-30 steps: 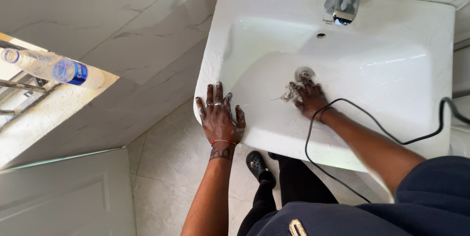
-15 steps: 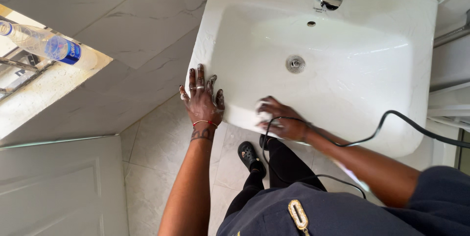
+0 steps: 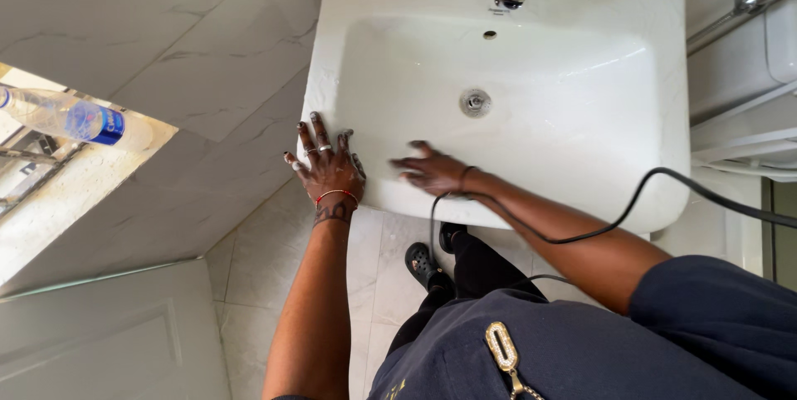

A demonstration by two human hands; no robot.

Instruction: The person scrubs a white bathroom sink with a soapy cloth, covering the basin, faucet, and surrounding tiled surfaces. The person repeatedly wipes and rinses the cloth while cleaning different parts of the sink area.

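At the basin's front left corner, the left hand (image 3: 325, 168) is lying flat with fingers spread on the rim of the sink (image 3: 664, 76). The right hand (image 3: 433, 173) is pressing open-palmed against the bowl's near wall, blurred, below the drain (image 3: 475, 102). A black cable (image 3: 631, 201) is crossing the right forearm.

The left hand (image 3: 325, 169) lies flat, palm down, with its fingers spread wide. The right hand (image 3: 432, 173) is blurred, fingers stretched toward the left, forearm reaching across.
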